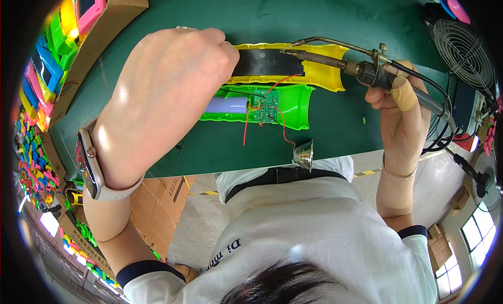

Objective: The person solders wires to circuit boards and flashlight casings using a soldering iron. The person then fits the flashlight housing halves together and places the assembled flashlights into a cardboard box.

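While the bright green plastic shell half [291, 102] lies opened up mid-counter, its small green circuit board [268, 104] and pale blue cylindrical battery cell [226, 105] already sit inside, with thin red wires [262, 120] trailing loose over the edge. So I'd guess the wiring isn't finished, and the shell isn't closed yet. Just behind it, touching, lies the yellow plastic shell half with a black strip [314, 68]. The left hand [167, 89] is curled down, pinning the shells' left end; the right hand [401, 107] grips a worn brown soldering iron [325, 60], tip over the black strip. A little shiny metal cone [304, 153] sits at the near edge of the dark green counter [340, 21]. Cardboard boxes of colourful plastic parts [63, 52] line the left, a wire-guard fan [463, 52] sits right, concrete floor below.
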Action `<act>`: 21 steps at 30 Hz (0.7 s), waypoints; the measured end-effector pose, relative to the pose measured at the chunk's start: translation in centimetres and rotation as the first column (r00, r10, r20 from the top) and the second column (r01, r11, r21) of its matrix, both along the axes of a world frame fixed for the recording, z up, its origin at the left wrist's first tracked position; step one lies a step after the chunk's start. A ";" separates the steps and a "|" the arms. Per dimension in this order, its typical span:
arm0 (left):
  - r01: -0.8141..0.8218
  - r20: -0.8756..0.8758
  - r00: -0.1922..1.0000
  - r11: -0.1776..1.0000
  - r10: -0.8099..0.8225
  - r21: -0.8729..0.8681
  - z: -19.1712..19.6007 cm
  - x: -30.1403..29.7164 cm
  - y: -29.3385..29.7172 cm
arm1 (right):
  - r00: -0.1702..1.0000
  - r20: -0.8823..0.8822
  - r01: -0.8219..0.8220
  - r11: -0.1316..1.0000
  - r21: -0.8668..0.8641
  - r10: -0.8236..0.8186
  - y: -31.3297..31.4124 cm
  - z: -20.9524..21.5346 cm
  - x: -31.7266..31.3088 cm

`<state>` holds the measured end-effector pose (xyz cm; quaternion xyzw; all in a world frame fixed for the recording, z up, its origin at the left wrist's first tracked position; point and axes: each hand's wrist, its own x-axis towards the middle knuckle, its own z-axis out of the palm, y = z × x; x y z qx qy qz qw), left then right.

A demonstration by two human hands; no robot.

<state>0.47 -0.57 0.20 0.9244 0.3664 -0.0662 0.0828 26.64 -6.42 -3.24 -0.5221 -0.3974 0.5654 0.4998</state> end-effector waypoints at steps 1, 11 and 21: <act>0.008 -0.011 1.000 1.000 -0.008 0.008 0.1 0.0 0.0 | 1.000 -0.001 0.001 1.000 0.000 -0.001 0.0 0.0 0.0; 0.013 0.283 0.958 0.993 -0.045 0.114 1.0 -2.9 -3.8 | 0.998 -0.040 0.058 0.998 0.030 -0.057 -1.1 -0.2 1.4; -0.172 0.454 0.889 0.880 -0.055 0.443 -5.4 -1.5 -6.3 | 0.988 -0.143 0.058 0.998 -0.016 -0.060 -3.0 -1.1 0.1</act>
